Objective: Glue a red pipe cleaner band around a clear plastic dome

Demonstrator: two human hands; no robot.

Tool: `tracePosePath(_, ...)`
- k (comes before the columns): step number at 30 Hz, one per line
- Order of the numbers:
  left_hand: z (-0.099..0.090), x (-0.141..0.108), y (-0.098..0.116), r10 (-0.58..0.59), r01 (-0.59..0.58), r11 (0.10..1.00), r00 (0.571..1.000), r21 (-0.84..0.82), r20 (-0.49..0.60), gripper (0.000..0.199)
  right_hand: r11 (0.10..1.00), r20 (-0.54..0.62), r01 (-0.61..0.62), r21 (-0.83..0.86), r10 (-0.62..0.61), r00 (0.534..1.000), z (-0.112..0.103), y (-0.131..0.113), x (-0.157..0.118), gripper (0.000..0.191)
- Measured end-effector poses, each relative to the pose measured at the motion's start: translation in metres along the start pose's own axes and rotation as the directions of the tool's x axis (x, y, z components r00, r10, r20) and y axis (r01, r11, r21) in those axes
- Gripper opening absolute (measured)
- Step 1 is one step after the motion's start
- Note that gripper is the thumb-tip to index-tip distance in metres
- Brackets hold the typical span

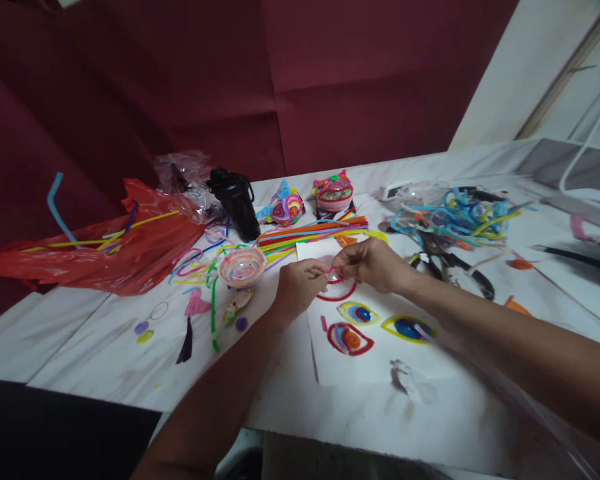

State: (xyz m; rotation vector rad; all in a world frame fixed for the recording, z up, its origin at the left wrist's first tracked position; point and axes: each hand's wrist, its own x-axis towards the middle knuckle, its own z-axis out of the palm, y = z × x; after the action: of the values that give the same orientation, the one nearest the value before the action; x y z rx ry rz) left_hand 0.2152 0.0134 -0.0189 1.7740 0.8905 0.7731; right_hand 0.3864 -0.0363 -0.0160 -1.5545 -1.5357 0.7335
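My left hand (300, 285) and my right hand (373, 263) meet over a sheet of white paper (340, 370). The fingertips of both pinch a small pink pipe cleaner (334, 273); its ends are partly hidden by the fingers. Just below lies a curved red pipe cleaner outline (347, 295) on the paper. Closer to me are three eye shapes of coiled pipe cleaners: one yellow-edged with a blue centre (359, 313), a red-edged one with an orange centre (351, 339), and a larger yellow-and-blue one (409, 329).
Left of the paper stand a pink bowl (241, 268) and a black bottle (236, 203), with a red plastic bag (145, 250) beyond. Straight pipe cleaners (313, 233) lie behind the hands. Pliers (437, 260) and a tangled pipe cleaner pile (460, 217) are at right.
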Motion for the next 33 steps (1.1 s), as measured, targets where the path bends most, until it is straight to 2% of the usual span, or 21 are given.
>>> tracePosePath(11,0.005,0.003,-0.009,0.104,-0.090,0.979,0.992,0.185,-0.067,0.014,0.982,-0.021,0.036,-0.183,-0.040,0.999,0.000,-0.015,0.005,0.018)
tracePosePath(17,0.006,0.004,-0.010,0.125,-0.110,0.969,0.991,0.221,-0.057,0.014,0.973,-0.020,0.039,-0.228,-0.045,0.999,0.002,-0.015,0.007,0.019)
tracePosePath(21,0.002,0.006,-0.011,0.148,-0.134,0.964,0.988,0.229,-0.047,0.015,0.967,-0.021,0.036,-0.251,-0.042,0.999,0.003,-0.017,0.006,0.019)
tracePosePath(25,-0.007,0.009,-0.011,0.221,-0.194,0.943,0.973,0.271,-0.072,0.017,0.962,-0.017,0.033,-0.270,-0.039,0.999,0.003,-0.020,0.004,0.018)
tracePosePath(27,-0.010,0.009,-0.010,0.272,-0.242,0.913,0.961,0.328,-0.049,0.017,0.959,-0.020,0.031,-0.281,-0.038,0.999,0.004,-0.021,0.004,0.017)
tracePosePath(30,-0.013,0.009,-0.011,0.359,-0.347,0.850,0.932,0.397,0.044,0.023,0.953,-0.027,0.026,-0.302,-0.036,0.999,0.004,-0.022,0.003,0.018)
tracePosePath(33,-0.011,0.009,-0.016,0.403,-0.406,0.796,0.909,0.450,0.109,0.030,0.948,-0.032,0.015,-0.319,-0.027,0.999,0.004,-0.023,0.003,0.017)
